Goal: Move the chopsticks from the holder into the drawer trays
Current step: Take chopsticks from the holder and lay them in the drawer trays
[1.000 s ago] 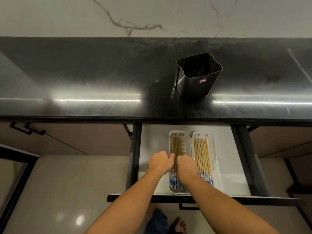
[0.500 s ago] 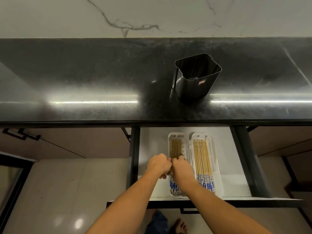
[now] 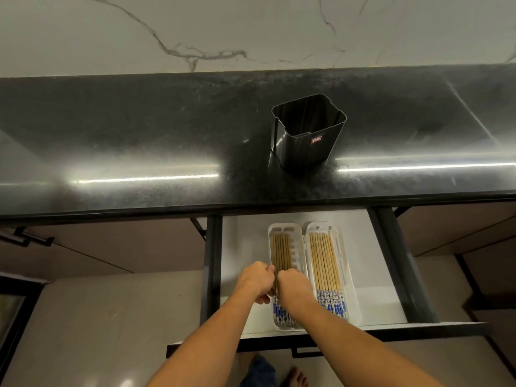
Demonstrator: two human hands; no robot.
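Observation:
The black chopstick holder [image 3: 304, 141] stands on the dark counter, and I see nothing inside it. Below it the drawer [image 3: 243, 247] is pulled out with two white trays side by side. The left tray [image 3: 270, 233] holds a bundle of bamboo chopsticks [image 3: 282, 250] with blue-patterned ends. The right tray [image 3: 349, 275] holds a fuller row of chopsticks [image 3: 325, 261]. My left hand [image 3: 254, 279] and my right hand [image 3: 294, 287] are curled over the middle of the left tray's chopsticks, one on each side, knuckles almost touching. My fingertips are hidden underneath.
The glossy black counter [image 3: 139, 135] runs across the view under a marbled wall. White drawer floor shows left of the trays and to their right [image 3: 374, 275]. Black drawer rails flank both sides, and closed cabinet fronts sit beside them. My foot [image 3: 296, 378] is on the tiled floor.
Both hands stay pressed on the chopsticks in the left tray, with only small shifts of the knuckles. The trays, the drawer and the holder have not moved.

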